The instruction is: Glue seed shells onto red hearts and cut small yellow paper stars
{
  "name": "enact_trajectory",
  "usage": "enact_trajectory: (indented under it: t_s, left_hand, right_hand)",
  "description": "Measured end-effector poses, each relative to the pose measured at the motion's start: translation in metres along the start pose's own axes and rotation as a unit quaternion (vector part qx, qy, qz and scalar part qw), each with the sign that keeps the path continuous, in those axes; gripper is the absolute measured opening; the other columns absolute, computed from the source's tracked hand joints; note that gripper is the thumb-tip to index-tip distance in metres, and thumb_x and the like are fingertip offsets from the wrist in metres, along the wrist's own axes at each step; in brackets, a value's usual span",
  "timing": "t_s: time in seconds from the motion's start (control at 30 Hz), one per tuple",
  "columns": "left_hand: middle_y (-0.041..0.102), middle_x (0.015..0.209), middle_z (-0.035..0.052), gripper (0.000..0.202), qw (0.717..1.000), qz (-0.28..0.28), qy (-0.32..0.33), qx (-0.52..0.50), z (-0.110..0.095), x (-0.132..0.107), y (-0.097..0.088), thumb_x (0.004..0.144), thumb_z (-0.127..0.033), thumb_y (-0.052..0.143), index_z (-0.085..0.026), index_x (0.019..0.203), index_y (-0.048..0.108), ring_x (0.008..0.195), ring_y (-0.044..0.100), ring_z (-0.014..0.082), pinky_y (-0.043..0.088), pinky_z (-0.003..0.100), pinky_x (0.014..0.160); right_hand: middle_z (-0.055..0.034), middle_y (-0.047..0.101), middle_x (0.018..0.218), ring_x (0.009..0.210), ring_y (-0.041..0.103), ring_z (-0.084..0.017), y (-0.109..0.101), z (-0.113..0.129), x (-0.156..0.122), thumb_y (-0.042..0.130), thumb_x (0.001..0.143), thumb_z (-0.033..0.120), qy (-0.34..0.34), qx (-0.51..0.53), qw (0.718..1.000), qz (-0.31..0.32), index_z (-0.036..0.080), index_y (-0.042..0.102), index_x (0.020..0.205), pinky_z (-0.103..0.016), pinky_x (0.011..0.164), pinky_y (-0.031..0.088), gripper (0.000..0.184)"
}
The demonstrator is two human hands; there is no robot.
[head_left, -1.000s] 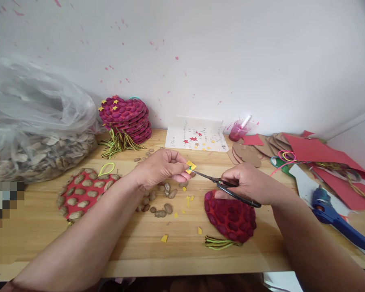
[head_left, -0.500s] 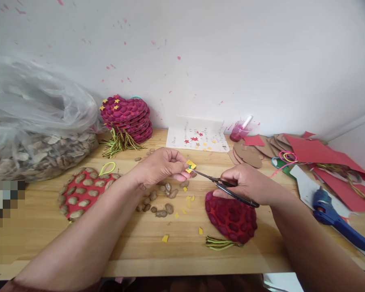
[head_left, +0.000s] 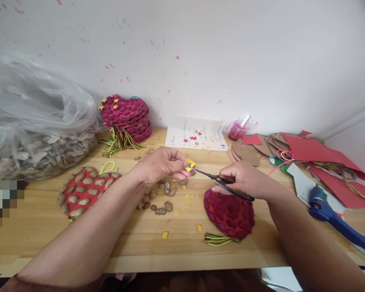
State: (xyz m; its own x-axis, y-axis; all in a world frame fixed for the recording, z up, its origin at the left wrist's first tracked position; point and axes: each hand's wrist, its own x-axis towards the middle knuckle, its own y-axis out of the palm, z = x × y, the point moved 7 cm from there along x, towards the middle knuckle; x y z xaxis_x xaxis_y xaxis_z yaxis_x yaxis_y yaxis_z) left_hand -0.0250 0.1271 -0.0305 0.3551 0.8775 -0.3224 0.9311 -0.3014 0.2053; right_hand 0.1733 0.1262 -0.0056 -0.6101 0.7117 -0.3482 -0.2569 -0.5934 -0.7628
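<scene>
Pinched in my left hand is a small piece of yellow paper with a green mark on it. My right hand is closed round the black handles of a pair of scissors, whose blade tips meet the paper's edge. Below that hand lies a dark red heart covered in painted peanut shells, with a green yarn tassel. Yellow paper scraps and several loose peanut shells are on the table between my arms. A red heart with unpainted shells sits partly behind my left forearm.
A plastic bag of shells fills the left side. At the back stand stacked purple hearts, a white sheet with paper stars and a cup of pink paint. Red paper and a blue glue gun lie right.
The view has shifted slightly. Both hands keep their hold, with the scissors still at the yellow paper; the right hand and scissors have moved only a little.
</scene>
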Motion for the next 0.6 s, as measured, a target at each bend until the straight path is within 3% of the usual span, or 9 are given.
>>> enact_trajectory:
  t_s: [0.23, 0.4, 0.5, 0.6]
  left_hand:
    - [0.077, 0.078, 0.0098, 0.030, 0.999, 0.025, -0.015, 0.018, 0.007, 0.000, 0.007, 0.064, -0.036, 0.087, -0.013, 0.073, 0.069, 0.072, 0.073, 0.0150, 0.059, 0.023, 0.069]
    - [0.076, 0.080, 0.0087, 0.025, 0.996, 0.061, -0.020, 0.061, 0.005, -0.004, 0.014, 0.069, -0.034, 0.084, -0.014, 0.074, 0.070, 0.072, 0.072, 0.0130, 0.057, 0.020, 0.067]
    - [0.076, 0.079, 0.0068, 0.022, 0.997, 0.042, -0.007, 0.063, 0.001, -0.005, 0.011, 0.068, -0.030, 0.085, -0.015, 0.073, 0.070, 0.071, 0.070, 0.0116, 0.055, 0.019, 0.068]
    - [0.076, 0.080, 0.0066, 0.024, 1.000, -0.014, 0.000, 0.023, -0.001, -0.004, 0.005, 0.066, -0.028, 0.086, -0.014, 0.074, 0.069, 0.072, 0.070, 0.0120, 0.054, 0.019, 0.068]
  right_hand:
    - [0.0054, 0.037, 0.057, 0.053, 0.035, -0.010, -0.002, -0.014, -0.007, 0.067, 0.075, 0.063, 0.025, -0.020, 0.997, 0.075, 0.019, 0.047, 0.059, -0.025, 0.049, 0.024, 0.051]
    - [0.0052, 0.034, 0.057, 0.053, 0.033, -0.010, -0.005, -0.016, -0.012, 0.069, 0.072, 0.064, 0.021, -0.021, 0.995, 0.100, 0.019, 0.045, 0.057, -0.026, 0.049, 0.023, 0.053]
    - [0.0055, 0.034, 0.058, 0.054, 0.033, -0.010, -0.006, -0.018, -0.012, 0.070, 0.072, 0.063, 0.021, -0.012, 0.994, 0.108, 0.019, 0.044, 0.057, -0.026, 0.049, 0.023, 0.053]
    - [0.0059, 0.035, 0.058, 0.054, 0.033, -0.009, -0.008, -0.014, -0.010, 0.070, 0.074, 0.059, 0.005, 0.013, 0.996, 0.083, 0.018, 0.048, 0.060, -0.025, 0.050, 0.023, 0.048]
